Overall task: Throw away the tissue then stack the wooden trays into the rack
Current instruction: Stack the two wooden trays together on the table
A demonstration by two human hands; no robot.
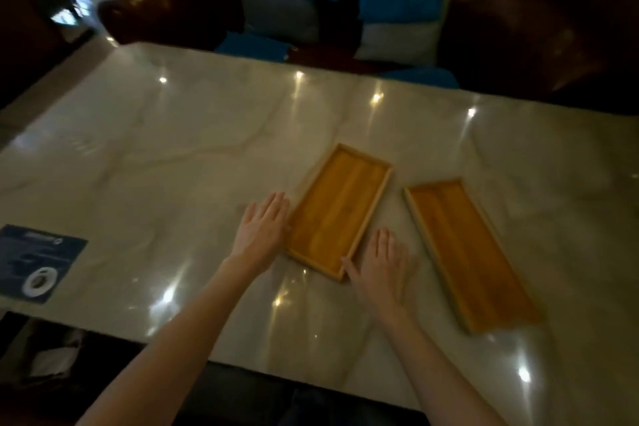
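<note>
Two shallow wooden trays lie on a glossy marble table [155,156]. The left tray [337,209] is angled, its near end toward me. The right tray [470,252] lies apart from it, running toward the table's near right. My left hand [264,228] is flat and open against the left tray's left rim. My right hand [382,268] is open at that tray's near right corner, thumb touching the rim. Both trays hold nothing. I see no rack. Something pale like crumpled paper [52,361] lies below the table's near left edge; the dim light hides what it is.
A blue printed card [38,263] with a white ring on it sits at the table's left near edge. Beyond the far edge is a dark sofa with blue-and-white cushions [397,3]. The dark floor area shows under the near edge.
</note>
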